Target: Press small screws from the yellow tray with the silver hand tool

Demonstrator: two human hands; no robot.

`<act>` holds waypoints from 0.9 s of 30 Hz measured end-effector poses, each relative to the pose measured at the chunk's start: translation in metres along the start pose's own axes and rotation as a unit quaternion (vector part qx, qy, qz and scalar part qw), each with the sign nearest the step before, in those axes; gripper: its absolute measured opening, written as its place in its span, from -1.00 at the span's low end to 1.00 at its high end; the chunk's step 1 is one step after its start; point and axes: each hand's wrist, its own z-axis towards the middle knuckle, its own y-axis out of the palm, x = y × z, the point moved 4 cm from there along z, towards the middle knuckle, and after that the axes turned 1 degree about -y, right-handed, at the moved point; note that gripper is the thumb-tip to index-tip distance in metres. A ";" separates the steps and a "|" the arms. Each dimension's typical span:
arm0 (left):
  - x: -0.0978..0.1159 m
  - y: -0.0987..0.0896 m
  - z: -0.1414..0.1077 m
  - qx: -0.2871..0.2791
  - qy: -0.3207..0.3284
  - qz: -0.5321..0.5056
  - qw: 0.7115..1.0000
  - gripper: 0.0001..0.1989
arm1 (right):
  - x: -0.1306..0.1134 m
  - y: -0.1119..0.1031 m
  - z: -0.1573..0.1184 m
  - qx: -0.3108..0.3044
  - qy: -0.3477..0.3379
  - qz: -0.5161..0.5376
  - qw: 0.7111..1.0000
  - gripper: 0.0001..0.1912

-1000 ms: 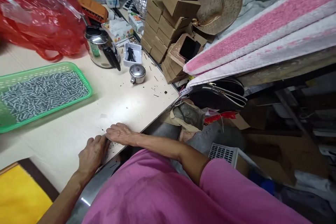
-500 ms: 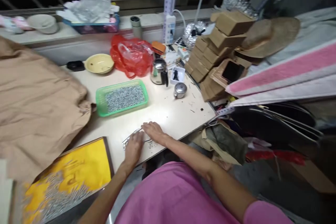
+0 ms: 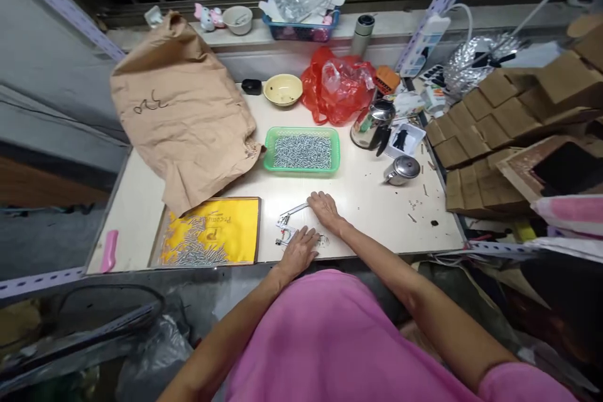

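A small metal lever tool lies on the white tabletop in front of me, its long arm angled up to the right. My right hand has its fingers bent over the far end of that arm. Palm down, my left hand rests across the tool's lower part, fingers stretched and slightly apart; what is under the palm is hidden. Tiny loose parts lie just right of the left fingers. Beyond the hands is a green plastic basket full of small metal pins. More pins lie on a yellow-lined tray to the left.
A large brown paper bag overhangs the yellow-lined tray. Behind the basket are a yellow bowl, a red plastic bag and a glass kettle. A metal pot stands right of it. Cardboard boxes are stacked at the right.
My view has swung left, bringing in the whole paper bag and the tray. My hands stay at the tool; more of its arms now shows between them.
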 end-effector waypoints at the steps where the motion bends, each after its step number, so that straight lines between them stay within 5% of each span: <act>1: -0.001 -0.005 -0.006 0.014 0.001 -0.013 1.000 -0.58 | -0.008 0.000 -0.007 0.010 0.005 0.010 1.000 -0.82; 3: -0.010 -0.017 -0.022 0.066 -0.042 -0.033 0.996 -0.67 | -0.027 0.002 -0.023 0.025 -0.009 0.043 0.999 -0.81; 6: -0.039 -0.037 -0.043 0.131 -0.206 -0.033 0.969 -0.71 | -0.052 0.013 -0.047 0.009 -0.030 0.078 0.996 -0.74; 11: -0.075 -0.045 -0.036 0.043 -0.406 -0.022 0.913 -0.70 | -0.067 0.030 -0.063 -0.049 -0.012 0.060 0.997 -0.71; 20: -0.082 -0.043 -0.003 -0.114 -0.484 -0.059 0.865 -0.71 | -0.060 0.022 -0.060 -0.076 -0.006 0.026 0.997 -0.68; 27: -0.072 -0.039 0.003 -0.115 -0.470 -0.028 0.875 -0.75 | -0.050 0.020 -0.062 -0.078 0.004 0.016 0.997 -0.68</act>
